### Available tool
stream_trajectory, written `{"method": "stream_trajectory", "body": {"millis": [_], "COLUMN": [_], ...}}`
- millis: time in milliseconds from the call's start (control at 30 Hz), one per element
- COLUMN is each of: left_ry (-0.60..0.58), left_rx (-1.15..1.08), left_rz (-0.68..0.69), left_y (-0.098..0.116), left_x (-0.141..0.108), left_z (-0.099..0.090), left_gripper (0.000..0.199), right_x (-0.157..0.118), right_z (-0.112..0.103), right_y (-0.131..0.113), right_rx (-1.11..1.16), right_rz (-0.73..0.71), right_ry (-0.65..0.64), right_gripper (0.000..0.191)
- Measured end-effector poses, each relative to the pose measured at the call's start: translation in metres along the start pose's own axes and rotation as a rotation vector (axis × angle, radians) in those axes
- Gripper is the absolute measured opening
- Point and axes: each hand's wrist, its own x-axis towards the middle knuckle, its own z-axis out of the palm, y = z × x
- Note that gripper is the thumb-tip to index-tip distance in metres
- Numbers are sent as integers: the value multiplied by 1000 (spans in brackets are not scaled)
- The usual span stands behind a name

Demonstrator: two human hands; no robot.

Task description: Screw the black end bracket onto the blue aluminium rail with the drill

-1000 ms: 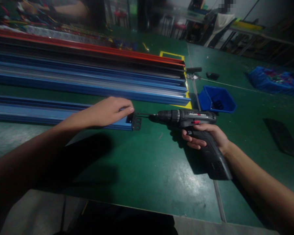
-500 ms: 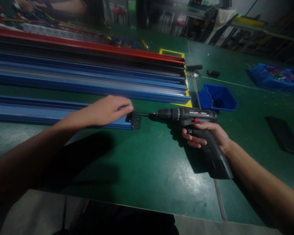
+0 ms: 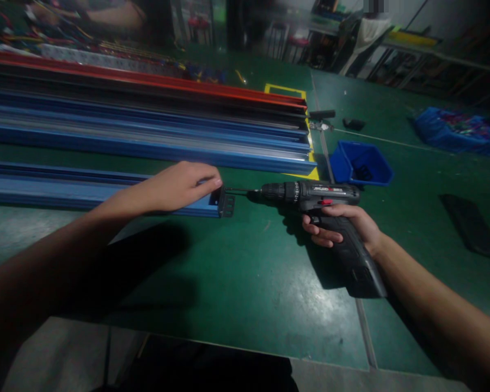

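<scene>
My right hand (image 3: 330, 228) is wrapped round the grip of a black cordless drill (image 3: 326, 190) with a red switch. Its long thin bit (image 3: 240, 190) points left and meets a black end cap (image 3: 225, 204) on a blue metal rail (image 3: 200, 208). Over the rail's right end lies my left hand (image 3: 179, 185), thumb and fingers closed around the profile near the cap. The fingers on the rail's far side are hidden. Whether the bit tip sits in a screw is too small to tell.
Blue, black and red rails (image 3: 228, 147) lie parallel behind. A blue bin (image 3: 361, 163) with dark parts stands beyond the drill, and a blue tray (image 3: 453, 130) of small parts farther right. A black flat object (image 3: 471, 226) rests at right. Another person's arm (image 3: 114, 13) shows top left.
Hardly anything differs. The view has shifted slightly; both hands, the drill and the rail keep nearly the same places relative to each other.
</scene>
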Motion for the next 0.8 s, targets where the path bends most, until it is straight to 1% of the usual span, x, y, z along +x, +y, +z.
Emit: {"method": "stream_trajectory", "body": {"millis": [367,800], "left_ry": [-11,-3], "left_rx": [-4,-11], "left_rz": [-2,5], "left_y": [0,-1], "left_x": [1,1], "left_z": [-1,1], "left_gripper": [44,44], "right_x": [-1,0], "right_z": [2,0], "right_y": [-1,0], "right_rx": [23,-7], "right_rz": [20,13], "right_ry": [17,33], "right_gripper": [26,25]}}
